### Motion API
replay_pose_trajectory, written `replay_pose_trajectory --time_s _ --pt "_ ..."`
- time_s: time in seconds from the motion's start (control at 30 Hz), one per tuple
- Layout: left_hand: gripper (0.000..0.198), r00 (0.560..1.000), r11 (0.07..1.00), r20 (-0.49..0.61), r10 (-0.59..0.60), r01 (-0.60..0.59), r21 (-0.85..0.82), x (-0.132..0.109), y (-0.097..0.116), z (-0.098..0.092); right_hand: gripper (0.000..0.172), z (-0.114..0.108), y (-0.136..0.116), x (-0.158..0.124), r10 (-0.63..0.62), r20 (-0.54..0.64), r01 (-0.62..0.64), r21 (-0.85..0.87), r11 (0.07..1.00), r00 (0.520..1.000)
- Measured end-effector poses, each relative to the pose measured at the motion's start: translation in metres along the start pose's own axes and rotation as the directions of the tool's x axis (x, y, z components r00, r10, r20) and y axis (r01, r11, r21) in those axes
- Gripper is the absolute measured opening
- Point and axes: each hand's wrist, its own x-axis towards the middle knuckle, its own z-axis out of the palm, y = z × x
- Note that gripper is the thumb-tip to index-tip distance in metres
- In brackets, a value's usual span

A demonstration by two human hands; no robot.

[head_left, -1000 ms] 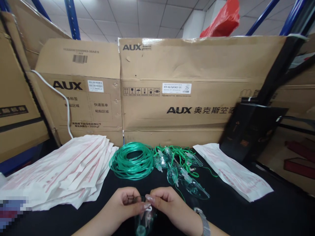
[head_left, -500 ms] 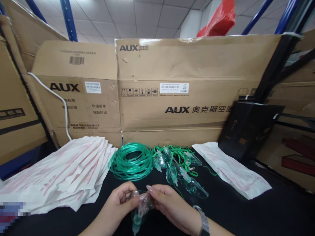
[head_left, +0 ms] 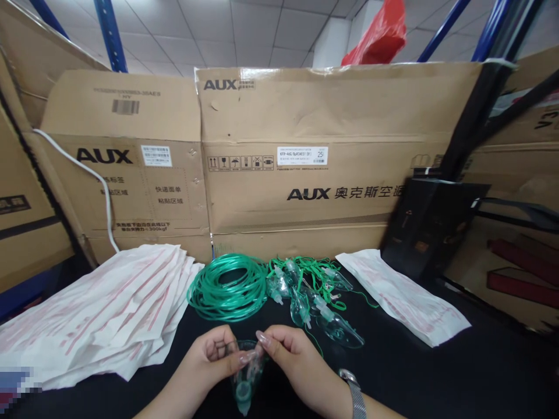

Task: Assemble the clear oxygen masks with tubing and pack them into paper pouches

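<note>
A clear green oxygen mask [head_left: 244, 387] hangs between my hands near the front of the black table, its connector end pointing down toward me. My left hand [head_left: 218, 355] pinches the mask's upper left edge between thumb and fingers. On the other side, my right hand [head_left: 288, 355] is closed on the mask's upper right edge, thumb and forefinger together. The fingertips nearly meet, and what lies exactly between them is partly hidden. Beyond my hands lie a coil of green tubing [head_left: 196, 299] and several more masks [head_left: 334, 327] tangled with green elastic straps [head_left: 317, 267].
White paper pouches [head_left: 131, 302] with pink print fan out on the left. A single white pouch [head_left: 406, 297] lies at the right, beside a black box [head_left: 430, 227]. Large cardboard panels [head_left: 349, 122] stand along the back, with a white cable [head_left: 107, 198] hanging at left.
Both hands keep hold of the mask and have shifted only slightly. The whole view has moved a little, so the scene sits further left.
</note>
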Motion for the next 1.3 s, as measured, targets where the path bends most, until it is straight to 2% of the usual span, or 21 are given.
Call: replay_pose_trajectory --time_s 0.17,0.53,0.77,0.9,1.03,1.1,1.2,1.3 --pt "0.032 1.000 1.000 -0.006 -0.020 0.020 -0.006 -0.002 0.005 0.003 0.043 0.001 -0.003 -0.001 0.003 0.002 -0.003 0.011 1.000 1.000" --pt "0.027 0.997 0.999 0.068 -0.033 0.034 -0.001 -0.003 0.012 0.000 0.039 0.001 -0.004 -0.001 0.071 0.015 -0.073 0.237 0.969 0.997" --pt "0.025 0.995 1.000 0.100 -0.014 0.014 0.000 -0.003 0.008 -0.001 0.040 0.000 -0.004 0.001 0.078 0.029 -0.082 0.201 0.976 0.997" --pt "0.025 0.994 0.999 0.107 -0.032 0.033 -0.008 -0.004 0.010 0.000 0.037 0.001 -0.001 0.002 0.093 0.035 -0.099 0.265 0.959 0.995" --pt "0.025 0.997 0.995 0.062 -0.050 0.055 -0.085 -0.006 0.011 0.003 0.029 -0.001 0.001 0.003 0.096 0.144 -0.144 0.380 0.913 0.985" --pt "0.023 0.995 0.984 0.074 -0.072 0.084 -0.160 -0.007 0.012 0.005 0.026 -0.004 0.002 0.003 0.075 0.204 -0.151 0.391 0.908 0.976" --pt "0.018 0.991 0.955 0.109 -0.082 0.110 -0.275 -0.006 0.016 0.004 0.022 -0.008 -0.001 0.004 0.064 0.196 -0.141 0.415 0.899 0.979" --pt "0.021 0.992 0.949 0.107 -0.064 0.094 -0.302 -0.005 0.020 -0.001 0.020 -0.010 -0.006 0.003 0.067 0.159 -0.139 0.502 0.854 0.985"
